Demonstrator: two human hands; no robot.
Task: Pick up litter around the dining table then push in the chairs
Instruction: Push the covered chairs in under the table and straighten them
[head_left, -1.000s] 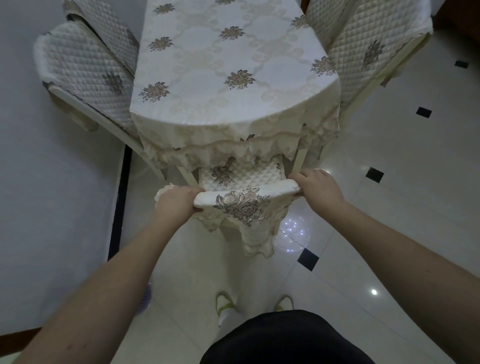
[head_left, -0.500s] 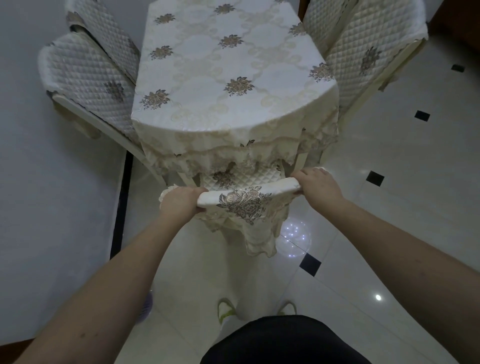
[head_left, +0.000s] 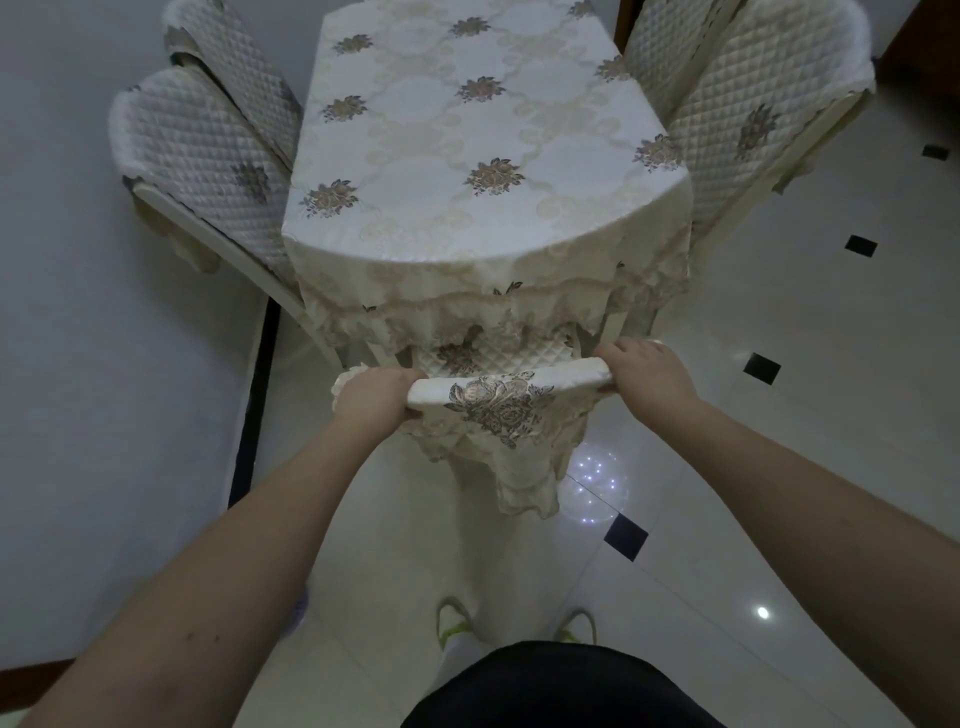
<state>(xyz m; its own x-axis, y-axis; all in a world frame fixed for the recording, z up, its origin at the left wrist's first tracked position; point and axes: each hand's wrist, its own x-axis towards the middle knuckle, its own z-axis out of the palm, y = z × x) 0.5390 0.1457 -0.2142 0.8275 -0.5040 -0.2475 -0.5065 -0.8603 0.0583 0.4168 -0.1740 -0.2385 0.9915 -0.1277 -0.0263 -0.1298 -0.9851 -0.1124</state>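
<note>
A chair (head_left: 506, 397) with a cream floral cover stands at the near end of the dining table (head_left: 467, 171), its quilted seat tucked under the tablecloth's lace hem. My left hand (head_left: 374, 397) grips the left end of the chair's top rail. My right hand (head_left: 647, 374) grips the right end. The table wears a cream cloth with brown flower motifs. No litter shows on the floor.
Two quilted chairs (head_left: 208, 171) stand at the table's left side by the grey wall, two more chairs (head_left: 748, 104) at its right. The glossy white floor (head_left: 779, 415) has small black tile insets. My feet in slippers (head_left: 457, 621) stand behind the chair.
The chair has slid a little farther under the table, with both hands still on its top rail. The view has shifted slightly forward.
</note>
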